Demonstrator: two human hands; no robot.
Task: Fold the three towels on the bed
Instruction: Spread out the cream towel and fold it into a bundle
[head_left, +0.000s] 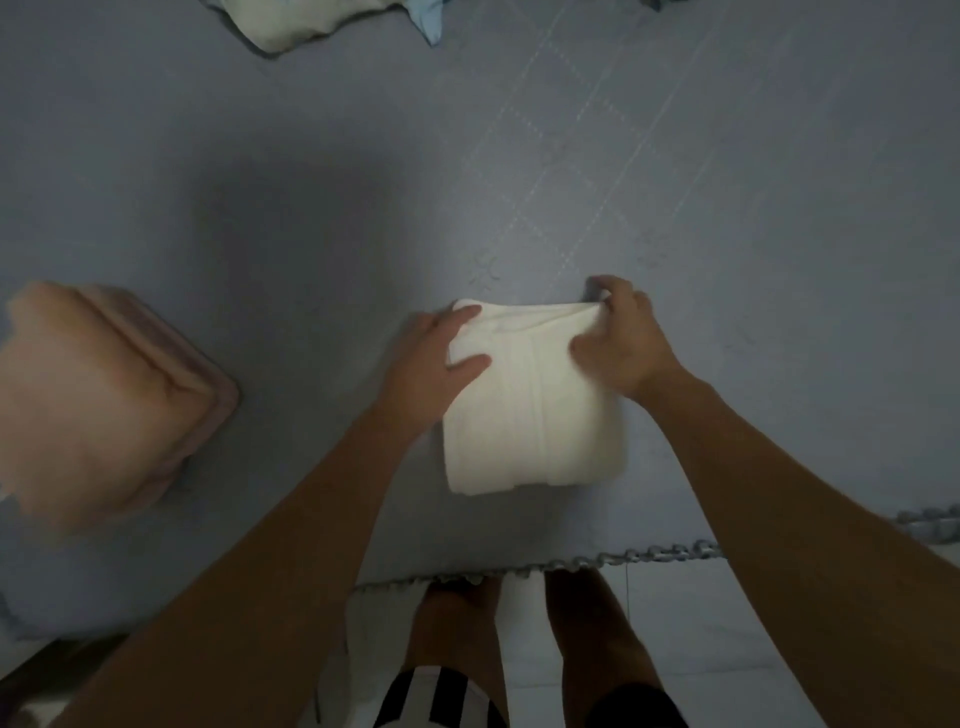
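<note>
A white towel (530, 410) lies folded into a thick rectangle on the blue-grey bedsheet (311, 208), near the bed's front edge. My left hand (441, 353) rests flat on its far left corner, fingers straight. Around the far right corner my right hand (618, 338) curls, pinching the top layer of cloth. A pink folded towel (104, 405) sits at the left of the bed, blurred. A third, pale towel (291, 23) lies crumpled at the top edge of the view.
A light blue cloth (426, 21) pokes in beside the pale towel at the top. The sheet's frilled front edge (597, 561) runs just below the white towel. My legs stand on a pale tiled floor (727, 649).
</note>
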